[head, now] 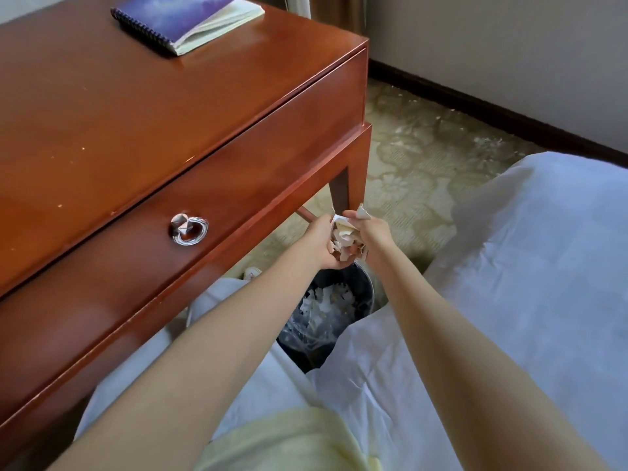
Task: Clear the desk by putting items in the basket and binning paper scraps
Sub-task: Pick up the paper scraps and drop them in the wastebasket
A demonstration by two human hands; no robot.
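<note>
Bed (509, 283): nearest, on the bin's right, its white sheet covering the bin's near edge.
Bin (369, 287): on the floor between bed and desk, mouth up and open.
Binned paper (326, 300): a white layer already lies inside.
Left hand (321, 244): just above the bin's far rim, fingers curled under the bundle from the desk side.
Right hand (368, 232): just above the same rim on the bed side, curled round the bundle, with one piece sticking up past the thumb.
Scraps (343, 237): a loose wad clamped between both hands, none on the desk that shows.
Key relation: the wad hangs over the bin's far rim rather than its middle, so the mouth lies below and slightly nearer. Both hands are equally close. The wad has no clear long axis.
Next move, by judgement: a small pull nearer, then the hands part. Released here, the outer bits could land on the carpet beyond the bin.
Desk (136, 113): left of the bin, its top bare here.
Notebook (183, 22): far beyond the bin at the desk's back, unpacked. No basket in view.
</note>
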